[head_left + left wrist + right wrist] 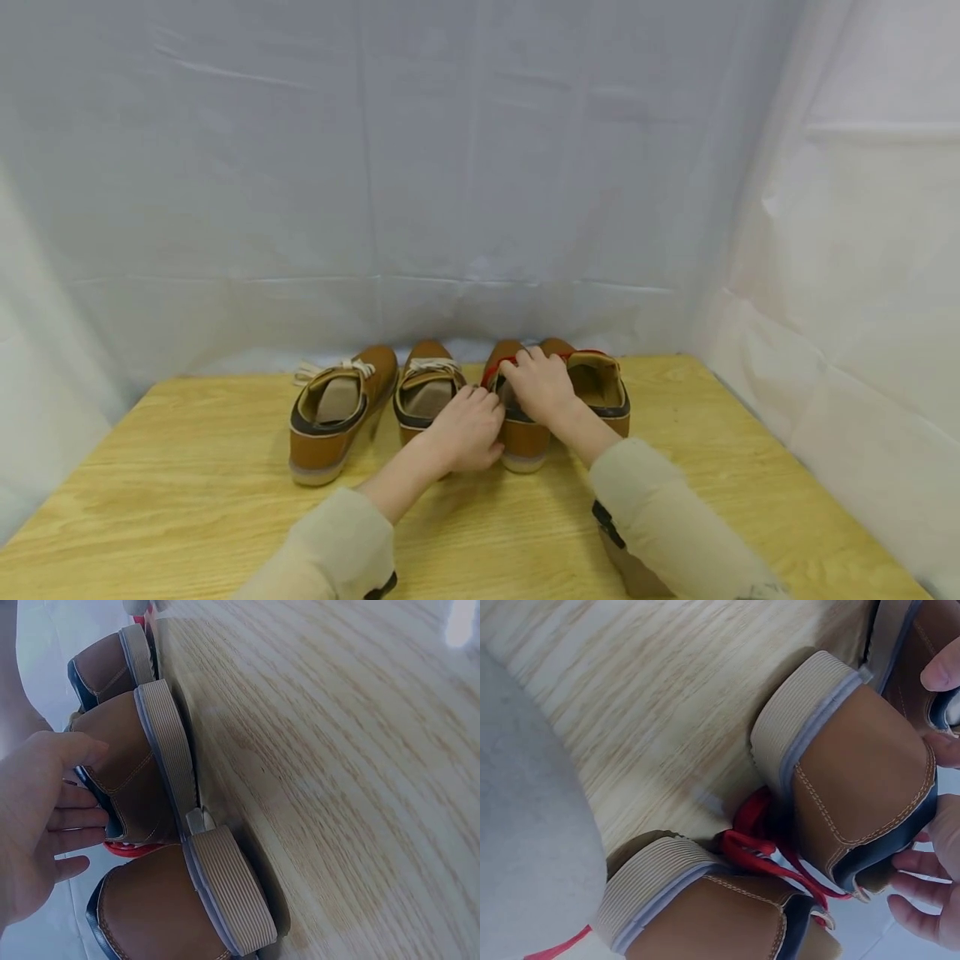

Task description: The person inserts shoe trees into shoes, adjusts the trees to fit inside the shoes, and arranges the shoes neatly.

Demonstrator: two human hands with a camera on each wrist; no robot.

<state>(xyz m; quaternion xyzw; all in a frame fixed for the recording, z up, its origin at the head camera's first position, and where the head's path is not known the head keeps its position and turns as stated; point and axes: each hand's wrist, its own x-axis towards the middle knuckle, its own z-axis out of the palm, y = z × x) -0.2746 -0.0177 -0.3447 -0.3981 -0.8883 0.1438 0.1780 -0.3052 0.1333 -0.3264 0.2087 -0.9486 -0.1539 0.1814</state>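
Note:
Brown shoes with striped soles stand in a row, heels toward me. My left hand [468, 429] is between a white-laced shoe [416, 400] and a red-laced shoe [522, 446]. In the left wrist view its thumb overlaps that red-laced shoe's heel [124, 742], with its other fingers loosely bent beside the dark collar. Over the same shoe's opening lies my right hand [536, 383], its fingers bent where a red lace [510, 358] runs. Whether they pinch the lace is hidden. Beyond the right hand stands another red-laced shoe [615, 408]; red laces [750, 851] cross between the two.
At the left end stands another white-laced shoe [318, 450], angled outward. The wooden tabletop [187, 483] carries the row along its back edge, against a pale sheet [450, 208]. A second sheet [862, 292] hangs at the right. A tan object [633, 567] lies partly under my right forearm.

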